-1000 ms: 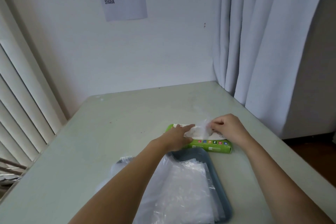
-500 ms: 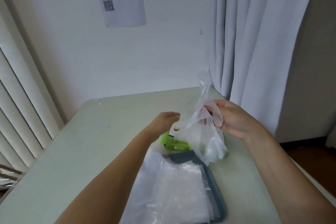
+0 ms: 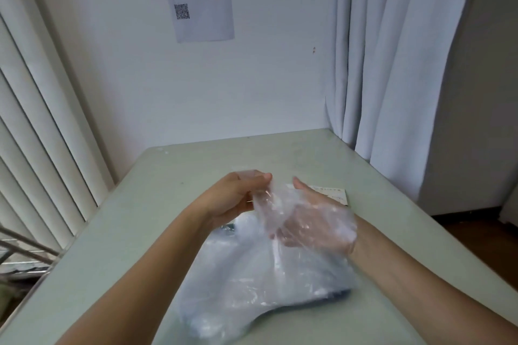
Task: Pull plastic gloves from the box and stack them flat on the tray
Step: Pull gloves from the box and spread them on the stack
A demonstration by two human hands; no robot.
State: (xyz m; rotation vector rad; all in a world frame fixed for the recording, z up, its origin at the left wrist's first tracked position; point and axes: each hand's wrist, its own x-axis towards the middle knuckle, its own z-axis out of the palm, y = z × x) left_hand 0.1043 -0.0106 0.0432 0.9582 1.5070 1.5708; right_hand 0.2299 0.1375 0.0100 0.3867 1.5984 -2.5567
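Clear plastic glove (image 3: 276, 204) is up off the table (image 3: 168, 204), held between your two hands above the far end of the tray (image 3: 340, 293). Your left hand (image 3: 235, 199) has its fingers curled and pinches the glove's upper edge between thumb and fingertips. Your right hand (image 3: 316, 218) sits under the film with the thumb pointing up and the glove draped over palm and wrist. The fingers show only blurred through the plastic, so you cannot tell whether that hand grips it or just carries it.

The glove hangs crumpled, not flat, and its lower part trails down toward the stack of gloves (image 3: 246, 283). The stack lies on the dark blue tray and covers nearly all of it, spilling over the near left edge onto the table. Only a strip of tray rim shows at right, plus a small bit under your left wrist.

The box (image 3: 335, 193) lies just behind your right hand, only its pale top showing. White curtain (image 3: 392, 64) hangs at right, vertical blinds (image 3: 42, 148) at left, and a printed sheet (image 3: 201, 8) with a QR code is on the wall.
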